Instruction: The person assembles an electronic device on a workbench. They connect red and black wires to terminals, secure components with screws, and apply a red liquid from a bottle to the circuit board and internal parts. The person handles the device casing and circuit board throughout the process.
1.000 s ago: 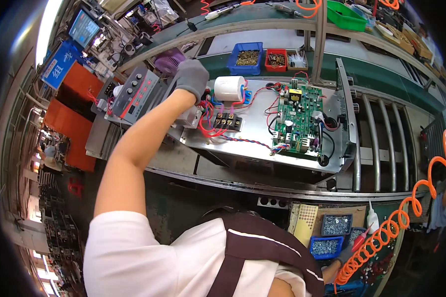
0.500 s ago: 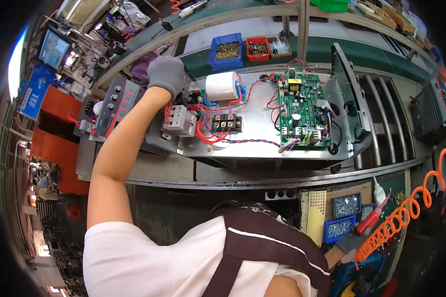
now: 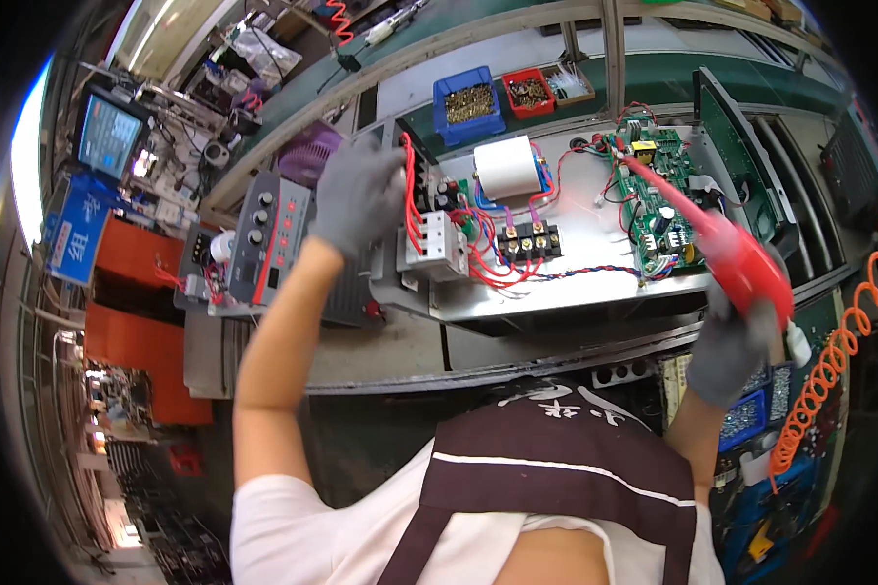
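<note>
- The grey front panel with black knobs (image 3: 263,244) stands at the left end of the open metal chassis (image 3: 595,234).
- The grey-gloved left hand (image 3: 356,195) grasps the chassis's left edge.
- The green circuit board (image 3: 663,210) lies at the chassis's right end.
- The gloved right hand (image 3: 732,341) grips a red powered screwdriver (image 3: 722,244), its tip over the board.

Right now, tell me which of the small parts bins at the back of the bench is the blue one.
The blue bin, leftmost and largest of the row; the red bin sits directly to its right.

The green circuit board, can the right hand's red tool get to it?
Probably yes. The right hand holds the red tool, whose tip already lies over the green circuit board, with nothing between them.
</note>
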